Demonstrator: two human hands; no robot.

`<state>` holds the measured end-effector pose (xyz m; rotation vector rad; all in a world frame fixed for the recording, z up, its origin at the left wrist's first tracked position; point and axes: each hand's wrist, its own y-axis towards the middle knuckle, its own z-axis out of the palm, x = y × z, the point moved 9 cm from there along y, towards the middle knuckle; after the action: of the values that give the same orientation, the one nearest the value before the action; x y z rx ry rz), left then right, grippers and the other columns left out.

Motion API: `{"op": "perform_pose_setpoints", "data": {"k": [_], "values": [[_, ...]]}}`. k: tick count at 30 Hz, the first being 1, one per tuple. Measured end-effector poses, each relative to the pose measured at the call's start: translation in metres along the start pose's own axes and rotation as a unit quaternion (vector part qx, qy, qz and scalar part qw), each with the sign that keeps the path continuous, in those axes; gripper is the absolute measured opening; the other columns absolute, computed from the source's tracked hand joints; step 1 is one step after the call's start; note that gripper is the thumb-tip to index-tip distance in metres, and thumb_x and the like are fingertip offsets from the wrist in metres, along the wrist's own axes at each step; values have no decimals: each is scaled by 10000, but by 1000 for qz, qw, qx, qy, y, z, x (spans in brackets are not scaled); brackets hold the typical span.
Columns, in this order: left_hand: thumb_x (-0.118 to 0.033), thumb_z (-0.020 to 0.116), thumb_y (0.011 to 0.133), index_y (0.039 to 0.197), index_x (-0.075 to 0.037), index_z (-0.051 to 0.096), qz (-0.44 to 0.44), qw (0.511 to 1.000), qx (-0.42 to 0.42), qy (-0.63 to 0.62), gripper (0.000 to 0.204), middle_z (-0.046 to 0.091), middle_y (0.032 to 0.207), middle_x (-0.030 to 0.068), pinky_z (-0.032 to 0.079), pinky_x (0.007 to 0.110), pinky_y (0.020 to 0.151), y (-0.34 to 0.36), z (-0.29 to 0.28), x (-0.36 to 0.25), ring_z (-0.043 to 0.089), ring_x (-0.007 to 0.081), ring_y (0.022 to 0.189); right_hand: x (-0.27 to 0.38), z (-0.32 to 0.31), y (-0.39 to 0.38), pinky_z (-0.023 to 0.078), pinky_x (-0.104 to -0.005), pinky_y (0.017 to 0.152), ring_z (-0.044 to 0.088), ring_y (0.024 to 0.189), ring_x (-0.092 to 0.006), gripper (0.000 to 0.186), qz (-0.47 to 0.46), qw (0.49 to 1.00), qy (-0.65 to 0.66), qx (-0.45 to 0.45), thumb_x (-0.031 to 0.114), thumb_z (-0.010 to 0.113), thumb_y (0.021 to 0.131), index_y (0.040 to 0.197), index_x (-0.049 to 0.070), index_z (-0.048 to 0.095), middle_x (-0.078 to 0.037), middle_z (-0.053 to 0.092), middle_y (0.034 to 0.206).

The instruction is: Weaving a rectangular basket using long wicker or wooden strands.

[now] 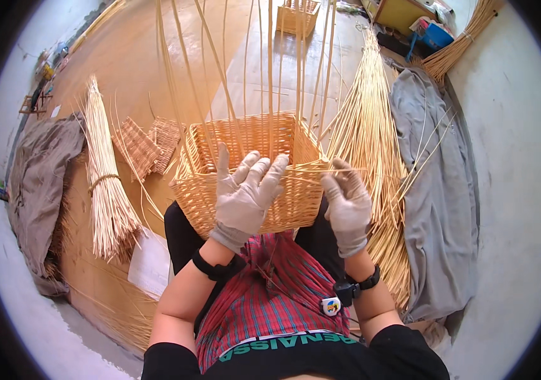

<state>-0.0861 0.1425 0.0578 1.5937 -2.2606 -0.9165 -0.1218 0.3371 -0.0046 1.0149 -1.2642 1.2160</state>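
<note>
Some strands (pixel 306 169) seem pinched by the right hand (pixel 349 206); left hand (pixel 245 197), fingers spread, touches the basket (pixel 299 206)

Two gloved hands show, a left hand (pixel 245 197) and a right hand (pixel 350 214), and two dark wristbands (pixel 214 268), one per arm. There are two wicker baskets, a near basket (pixel 295 206) and a far basket (pixel 290 21); two flat woven panels (pixel 136 148); at least three bundles of rods (pixel 98 158); two grey cloths (pixel 432 209); one blue container (pixel 436 37); one white sheet (pixel 150 266); and one round badge (pixel 331 306). The near basket's upright rods overlap too much to count.
</note>
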Motion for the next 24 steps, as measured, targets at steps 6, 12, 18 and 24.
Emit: {"op": "perform_pose_setpoints", "data": {"k": [6,12,18,24], "values": [[-164,633,873,1429,-149,588,6,997,15,70,559,606,1137,104,259,626,1219,-5,20,-11,590,297,1180,111,91,30,579,-393,840,738,902,-324,514,-470,805,-358,49,-28,620,922,1420,70,540,-197,698,1214],[-73,674,802,1365,-193,660,-31,993,30,109,575,541,1128,103,291,608,1210,-5,11,-8,551,307,1160,59,21,61,520,-301,552,629,579,-136,388,-199,976,-65,56,41,577,1000,1383,27,514,-144,746,1053],[-140,658,951,1252,-147,706,-56,992,-7,112,305,592,1187,88,422,568,1097,8,-8,-58,601,295,1112,-29,-25,38,450,-204,540,622,628,-54,164,-1,989,105,104,135,605,1039,1177,52,634,-42,753,976],[-59,620,997,1125,-16,659,-289,901,125,-298,141,700,927,124,570,323,727,34,68,-16,697,228,840,-26,-17,46,491,-195,594,674,727,-71,161,57,984,78,148,148,687,993,1110,41,664,-41,743,958]]}}
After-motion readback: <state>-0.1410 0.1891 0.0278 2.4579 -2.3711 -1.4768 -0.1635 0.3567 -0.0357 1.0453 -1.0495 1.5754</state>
